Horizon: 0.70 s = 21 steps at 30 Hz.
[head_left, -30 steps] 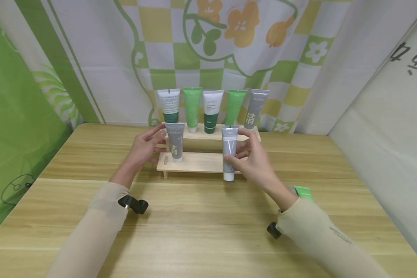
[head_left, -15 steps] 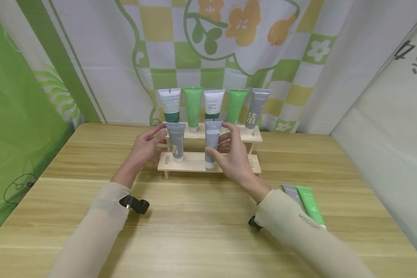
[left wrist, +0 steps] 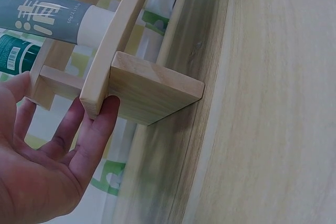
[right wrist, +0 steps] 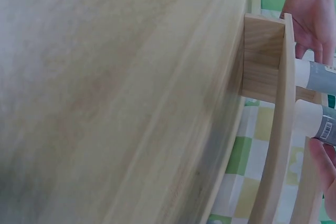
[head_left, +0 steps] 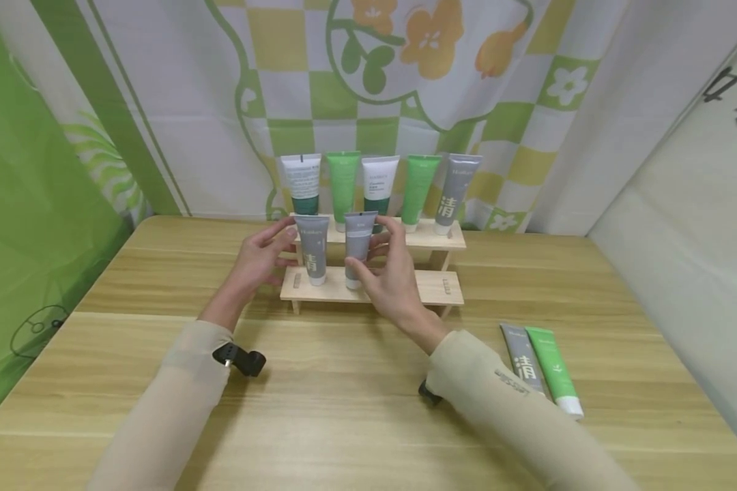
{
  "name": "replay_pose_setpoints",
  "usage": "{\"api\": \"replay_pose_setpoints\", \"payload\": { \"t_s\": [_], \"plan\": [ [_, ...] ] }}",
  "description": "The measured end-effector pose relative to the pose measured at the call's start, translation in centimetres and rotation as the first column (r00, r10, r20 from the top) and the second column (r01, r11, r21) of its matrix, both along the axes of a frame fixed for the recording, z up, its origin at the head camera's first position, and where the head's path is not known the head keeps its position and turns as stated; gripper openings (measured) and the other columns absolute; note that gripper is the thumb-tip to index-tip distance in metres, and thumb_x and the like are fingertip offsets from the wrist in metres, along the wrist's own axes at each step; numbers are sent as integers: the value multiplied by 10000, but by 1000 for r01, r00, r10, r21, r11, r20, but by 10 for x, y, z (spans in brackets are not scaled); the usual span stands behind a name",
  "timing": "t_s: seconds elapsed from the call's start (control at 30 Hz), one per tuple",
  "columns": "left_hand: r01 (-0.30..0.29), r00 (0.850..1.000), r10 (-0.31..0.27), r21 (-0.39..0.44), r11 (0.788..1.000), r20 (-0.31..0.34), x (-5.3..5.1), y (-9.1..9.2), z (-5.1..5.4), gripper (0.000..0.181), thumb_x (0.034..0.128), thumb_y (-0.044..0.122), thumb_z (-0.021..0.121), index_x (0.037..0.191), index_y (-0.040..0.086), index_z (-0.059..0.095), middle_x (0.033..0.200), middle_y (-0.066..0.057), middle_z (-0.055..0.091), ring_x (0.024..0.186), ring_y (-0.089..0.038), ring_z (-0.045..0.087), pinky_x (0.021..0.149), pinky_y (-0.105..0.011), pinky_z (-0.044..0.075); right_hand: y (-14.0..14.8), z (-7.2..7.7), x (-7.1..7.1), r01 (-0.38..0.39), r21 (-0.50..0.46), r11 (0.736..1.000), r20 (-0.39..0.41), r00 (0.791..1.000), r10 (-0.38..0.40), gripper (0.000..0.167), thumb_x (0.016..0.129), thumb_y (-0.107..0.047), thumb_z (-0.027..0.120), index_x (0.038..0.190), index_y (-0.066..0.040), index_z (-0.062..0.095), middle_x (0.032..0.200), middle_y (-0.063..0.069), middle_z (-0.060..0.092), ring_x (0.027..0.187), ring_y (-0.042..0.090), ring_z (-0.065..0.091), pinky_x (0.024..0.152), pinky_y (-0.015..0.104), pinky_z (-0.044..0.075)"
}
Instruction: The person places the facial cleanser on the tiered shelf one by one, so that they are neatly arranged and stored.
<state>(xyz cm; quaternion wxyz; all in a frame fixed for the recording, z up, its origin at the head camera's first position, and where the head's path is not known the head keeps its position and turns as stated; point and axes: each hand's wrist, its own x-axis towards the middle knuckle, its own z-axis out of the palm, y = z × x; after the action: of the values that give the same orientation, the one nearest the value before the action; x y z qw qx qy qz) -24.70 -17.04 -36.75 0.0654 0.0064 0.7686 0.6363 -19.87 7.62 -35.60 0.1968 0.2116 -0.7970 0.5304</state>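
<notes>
My right hand [head_left: 394,278] pinches a grey squeeze tube [head_left: 359,239] between thumb and fingers. The tube stands cap down at the lower step of a two-tier wooden display rack [head_left: 432,286]; in the right wrist view its white cap [right wrist: 307,117] is at the board. Left of it another grey tube [head_left: 312,247] stands on the same step. My left hand [head_left: 256,259] is at the rack's left end. In the left wrist view its fingertips [left wrist: 110,106] touch the end of the lower board, with the fingers mostly extended and curled round nothing.
Along the upper step stand a white-and-green tube [head_left: 303,181], light green tubes [head_left: 344,181], another white-and-green tube [head_left: 379,181] and a grey tube [head_left: 458,191]. A grey tube [head_left: 521,354] and a green tube [head_left: 553,368] lie on the table at right. A patterned curtain [head_left: 319,88] hangs behind.
My right hand has carried the grey tube leftward and slightly up, from in front of the rack's right half to beside the other grey tube. The left hand stays at the rack's end.
</notes>
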Motion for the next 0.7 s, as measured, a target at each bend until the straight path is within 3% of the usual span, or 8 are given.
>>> {"api": "replay_pose_setpoints", "payload": {
  "t_s": [0.17,0.7],
  "plan": [
    [6,1000,-6,20,1000,4,0,0,1,614,982,573,558,1537,348,422,1311,-207,576,1129,-394,637,723,-468,575,-4,-3,-2,30,-3,1000,11,1000,-30,760,880,-15,767,1447,-130,275,1114,130,513,962,241,616,750,255,578],
    [6,1000,-6,19,1000,8,0,0,0,608,975,577,564,1528,360,434,1300,-195,589,1124,-381,642,644,-381,560,-10,-10,-3,72,43,996,-35,997,-71,758,877,-10,771,1432,-107,263,1104,134,510,962,247,612,764,244,573]
  ]
}}
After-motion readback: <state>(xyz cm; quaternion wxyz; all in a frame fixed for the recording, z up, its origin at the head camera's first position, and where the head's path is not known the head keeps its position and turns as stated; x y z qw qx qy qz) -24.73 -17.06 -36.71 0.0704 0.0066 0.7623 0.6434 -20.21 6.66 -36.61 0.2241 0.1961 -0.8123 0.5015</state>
